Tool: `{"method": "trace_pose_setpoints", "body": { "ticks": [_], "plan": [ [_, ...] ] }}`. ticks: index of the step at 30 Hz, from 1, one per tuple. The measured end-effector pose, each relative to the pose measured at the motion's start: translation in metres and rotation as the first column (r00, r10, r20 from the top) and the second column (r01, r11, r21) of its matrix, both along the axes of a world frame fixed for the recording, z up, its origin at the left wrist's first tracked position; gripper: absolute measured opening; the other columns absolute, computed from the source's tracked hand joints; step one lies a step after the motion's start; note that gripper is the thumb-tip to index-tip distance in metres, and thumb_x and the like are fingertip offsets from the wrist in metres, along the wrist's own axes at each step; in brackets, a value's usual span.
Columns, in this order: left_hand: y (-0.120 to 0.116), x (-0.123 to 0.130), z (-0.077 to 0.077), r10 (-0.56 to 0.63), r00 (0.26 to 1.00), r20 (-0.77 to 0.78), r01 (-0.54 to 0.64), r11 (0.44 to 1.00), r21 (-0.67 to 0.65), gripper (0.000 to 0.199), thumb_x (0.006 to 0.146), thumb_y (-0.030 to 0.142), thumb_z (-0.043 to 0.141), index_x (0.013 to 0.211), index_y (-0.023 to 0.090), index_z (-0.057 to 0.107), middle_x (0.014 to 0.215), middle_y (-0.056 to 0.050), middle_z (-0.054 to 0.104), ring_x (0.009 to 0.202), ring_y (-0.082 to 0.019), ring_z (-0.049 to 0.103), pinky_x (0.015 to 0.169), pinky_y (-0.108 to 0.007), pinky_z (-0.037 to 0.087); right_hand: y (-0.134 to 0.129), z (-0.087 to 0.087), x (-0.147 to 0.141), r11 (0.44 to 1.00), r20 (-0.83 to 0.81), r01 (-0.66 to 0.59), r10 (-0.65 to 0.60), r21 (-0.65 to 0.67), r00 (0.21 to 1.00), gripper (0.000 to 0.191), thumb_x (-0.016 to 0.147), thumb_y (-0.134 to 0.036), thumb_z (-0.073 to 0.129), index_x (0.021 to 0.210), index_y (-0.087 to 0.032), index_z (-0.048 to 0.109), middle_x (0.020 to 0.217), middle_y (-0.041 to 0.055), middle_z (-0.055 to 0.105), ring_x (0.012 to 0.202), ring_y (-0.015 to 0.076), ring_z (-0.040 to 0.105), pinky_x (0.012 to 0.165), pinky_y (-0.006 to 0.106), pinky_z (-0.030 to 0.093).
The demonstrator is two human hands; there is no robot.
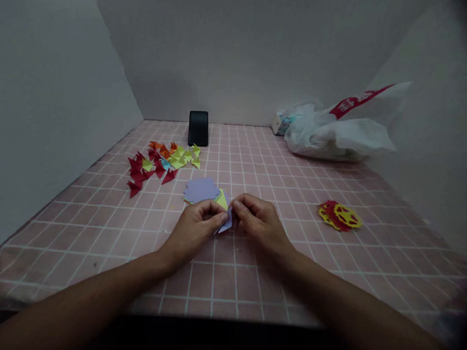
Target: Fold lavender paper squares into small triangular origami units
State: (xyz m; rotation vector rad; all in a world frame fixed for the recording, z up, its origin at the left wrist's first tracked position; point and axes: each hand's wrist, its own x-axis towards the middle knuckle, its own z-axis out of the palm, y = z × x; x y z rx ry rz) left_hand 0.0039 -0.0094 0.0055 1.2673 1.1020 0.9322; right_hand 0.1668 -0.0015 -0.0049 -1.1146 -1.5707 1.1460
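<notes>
A small folded lilac paper point(226, 226) is pinched between thumb and finger of my left hand point(197, 224). My right hand point(258, 221) is closed at the paper's upper right edge, thumb and index finger pressed together on it. Just beyond my hands lies a stack of lilac paper sheets point(202, 189), with a yellow sheet point(221, 198) showing at its right side. Farther to the left are several small folded paper pieces in red point(136, 172), orange, yellow point(179, 157) and blue.
A black phone point(198, 128) stands upright near the back wall. At the back right rests a white plastic bag point(331, 138) beside a small box point(276, 124). Red and yellow cut-out paper shapes point(340, 216) lie on the right of the pink checked tablecloth point(229, 283).
</notes>
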Motion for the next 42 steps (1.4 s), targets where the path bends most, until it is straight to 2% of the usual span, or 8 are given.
{"method": "trace_pose_setpoints", "body": {
  "ticks": [4,11,31,42],
  "plan": [
    [0.0014,-0.0002,-0.0038,0.017,0.997,0.078,-0.015,0.999,-0.032,0.018,0.079,0.032,0.07,0.075,0.016,0.064,0.075,0.0,0.065,0.072,-0.014,0.059,0.075,-0.028,0.047,0.0022,-0.001,-0.0019,0.986,-0.245,-0.055,0.015,-0.158,0.97,0.019,0.089,-0.033,0.056,0.078,-0.019,0.058,0.068,-0.0021,0.057,0.058,0.0112,0.055,0.058,0.026,0.044],
    [0.0027,-0.0011,-0.0059,0.022,0.992,0.127,-0.015,0.998,-0.058,0.014,0.08,0.029,0.071,0.078,0.015,0.068,0.077,-0.001,0.068,0.074,-0.013,0.061,0.077,-0.028,0.049,0.0056,-0.0056,-0.0013,0.975,-0.321,-0.112,0.045,-0.193,0.946,0.011,0.083,-0.028,0.066,0.08,-0.018,0.062,0.067,-0.0027,0.06,0.061,0.0106,0.056,0.061,0.026,0.044],
    [0.0015,-0.0017,-0.0028,0.028,0.999,0.028,-0.028,1.0,0.001,0.015,0.081,0.03,0.068,0.078,0.015,0.068,0.077,-0.001,0.067,0.074,-0.014,0.061,0.074,-0.026,0.048,0.004,-0.0038,-0.0023,0.972,-0.312,-0.115,0.047,-0.203,0.949,0.013,0.082,-0.03,0.066,0.078,-0.018,0.061,0.066,-0.0029,0.059,0.06,0.0105,0.054,0.06,0.026,0.043],
    [0.0003,-0.0009,-0.0036,0.048,0.999,-0.013,-0.048,0.997,0.053,0.013,0.079,0.029,0.067,0.077,0.016,0.066,0.074,0.0,0.065,0.071,-0.013,0.059,0.07,-0.026,0.046,0.0027,-0.0043,-0.0023,0.985,-0.234,-0.081,0.044,-0.153,0.971,0.012,0.083,-0.029,0.063,0.077,-0.018,0.06,0.068,-0.0026,0.057,0.061,0.0111,0.055,0.059,0.027,0.044]
  ]
}}
